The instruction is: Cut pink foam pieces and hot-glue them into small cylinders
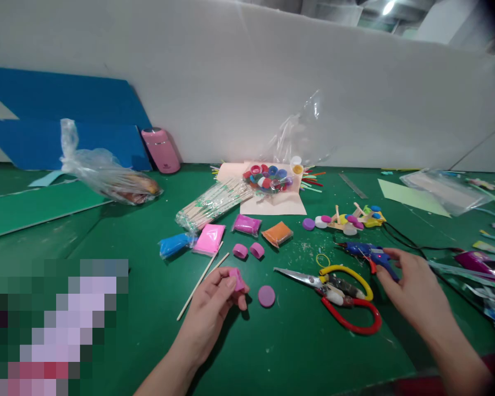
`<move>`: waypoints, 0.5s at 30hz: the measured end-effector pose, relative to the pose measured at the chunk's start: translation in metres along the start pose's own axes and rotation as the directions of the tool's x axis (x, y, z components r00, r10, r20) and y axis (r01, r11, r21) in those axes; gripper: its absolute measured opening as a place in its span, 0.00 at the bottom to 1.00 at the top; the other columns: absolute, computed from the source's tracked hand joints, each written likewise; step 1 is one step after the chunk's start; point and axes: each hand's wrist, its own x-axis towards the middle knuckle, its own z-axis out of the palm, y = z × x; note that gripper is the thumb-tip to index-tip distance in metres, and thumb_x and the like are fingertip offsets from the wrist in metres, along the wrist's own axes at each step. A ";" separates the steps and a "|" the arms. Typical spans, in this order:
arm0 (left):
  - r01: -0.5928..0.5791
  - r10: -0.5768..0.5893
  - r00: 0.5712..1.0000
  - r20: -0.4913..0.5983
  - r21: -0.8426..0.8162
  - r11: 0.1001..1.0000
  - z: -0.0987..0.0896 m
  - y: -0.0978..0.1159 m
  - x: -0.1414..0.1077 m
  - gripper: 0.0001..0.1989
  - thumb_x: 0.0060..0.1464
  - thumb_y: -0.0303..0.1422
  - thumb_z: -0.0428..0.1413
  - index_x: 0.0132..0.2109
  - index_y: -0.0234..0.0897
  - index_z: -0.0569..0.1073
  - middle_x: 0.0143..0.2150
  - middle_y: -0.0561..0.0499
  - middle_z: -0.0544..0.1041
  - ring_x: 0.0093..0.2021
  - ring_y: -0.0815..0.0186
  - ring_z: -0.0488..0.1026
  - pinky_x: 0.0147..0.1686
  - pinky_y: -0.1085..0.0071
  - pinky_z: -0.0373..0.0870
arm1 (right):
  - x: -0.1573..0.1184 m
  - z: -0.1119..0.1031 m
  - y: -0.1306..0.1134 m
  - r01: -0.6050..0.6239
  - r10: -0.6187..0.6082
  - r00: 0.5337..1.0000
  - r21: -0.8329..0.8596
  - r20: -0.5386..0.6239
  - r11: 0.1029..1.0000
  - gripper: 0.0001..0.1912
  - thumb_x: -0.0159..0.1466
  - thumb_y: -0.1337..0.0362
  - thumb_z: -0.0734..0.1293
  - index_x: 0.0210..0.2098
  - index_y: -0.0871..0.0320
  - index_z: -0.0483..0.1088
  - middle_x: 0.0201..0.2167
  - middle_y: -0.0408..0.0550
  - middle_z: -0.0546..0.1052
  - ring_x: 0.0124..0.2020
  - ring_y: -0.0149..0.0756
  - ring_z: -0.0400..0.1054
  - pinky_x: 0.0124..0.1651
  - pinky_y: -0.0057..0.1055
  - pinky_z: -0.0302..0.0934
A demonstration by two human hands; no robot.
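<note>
Below a pale wall (210,71) stretched a green table (297,352), with a blue board (107,104) propped at its far left. Big scissors (332,291), one loop yellow and one red, lay on the table between the person's hands, blades together. The right hand (412,280) reached in from the near side, thumb and forefinger at the handle of a blue glue gun (357,250); whether they were closed on it, I could not tell. The left hand (216,294), nearer the middle, had its thumb and fingers clamped on something small. Farther back sat packets (208,239) in pink, purple, orange and blue. A flat purple lid (266,296) lay just beside the left hand, and two mauve rings (240,251) stood near the packets. The small pink cap (236,279) itself showed in the left hand's pinch, over the table.
</note>
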 end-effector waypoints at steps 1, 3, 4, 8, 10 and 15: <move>0.001 -0.001 1.000 0.004 -0.010 1.000 -0.001 0.000 0.000 0.07 0.51 0.33 0.51 0.36 0.35 0.68 0.27 0.50 0.73 0.23 0.71 0.67 0.29 0.72 0.64 | 0.003 0.001 0.007 -0.055 0.056 0.997 -0.011 0.056 0.998 0.19 0.52 0.57 0.61 0.41 0.60 0.62 0.38 0.59 0.67 0.42 0.52 0.62 0.40 0.43 0.58; 0.006 -0.006 1.000 0.009 -0.031 0.999 -0.002 -0.001 0.000 0.07 0.51 0.33 0.51 0.36 0.34 0.69 0.27 0.49 0.73 0.23 0.71 0.67 0.29 0.72 0.64 | 0.007 0.004 0.020 -0.100 0.098 0.987 0.008 0.125 0.995 0.17 0.52 0.56 0.61 0.38 0.59 0.62 0.36 0.62 0.69 0.39 0.52 0.65 0.36 0.41 0.60; 0.007 -0.007 1.000 0.010 -0.041 0.999 -0.002 -0.001 0.001 0.07 0.51 0.33 0.51 0.36 0.34 0.69 0.27 0.49 0.73 0.23 0.71 0.67 0.29 0.72 0.64 | 0.008 0.006 0.024 -0.123 0.118 0.981 0.024 0.156 0.992 0.15 0.53 0.56 0.61 0.37 0.58 0.61 0.35 0.61 0.70 0.35 0.49 0.67 0.33 0.39 0.61; -0.019 0.018 1.000 -0.003 -0.064 0.998 -0.003 -0.002 0.002 0.06 0.50 0.32 0.52 0.34 0.33 0.70 0.27 0.50 0.72 0.23 0.72 0.67 0.28 0.74 0.63 | 0.013 0.006 0.036 -0.205 0.181 0.953 0.079 0.243 0.976 0.12 0.53 0.52 0.61 0.31 0.52 0.59 0.26 0.56 0.73 0.21 0.40 0.69 0.23 0.34 0.61; -0.029 0.029 1.000 0.000 -0.072 0.997 -0.004 -0.002 0.003 0.06 0.50 0.31 0.53 0.34 0.33 0.70 0.26 0.51 0.72 0.23 0.72 0.66 0.28 0.75 0.62 | 0.014 0.005 0.038 -0.217 0.182 0.948 0.112 0.260 0.970 0.11 0.53 0.52 0.61 0.30 0.50 0.58 0.26 0.55 0.74 0.21 0.38 0.70 0.22 0.31 0.61; -0.004 0.003 1.000 -0.014 -0.085 0.996 -0.004 -0.003 0.004 0.06 0.48 0.31 0.54 0.35 0.33 0.71 0.26 0.51 0.72 0.23 0.72 0.66 0.28 0.75 0.62 | 0.010 0.007 0.040 -0.186 0.146 0.958 0.146 0.247 0.972 0.12 0.51 0.51 0.64 0.27 0.51 0.61 0.27 0.56 0.75 0.24 0.39 0.71 0.24 0.30 0.62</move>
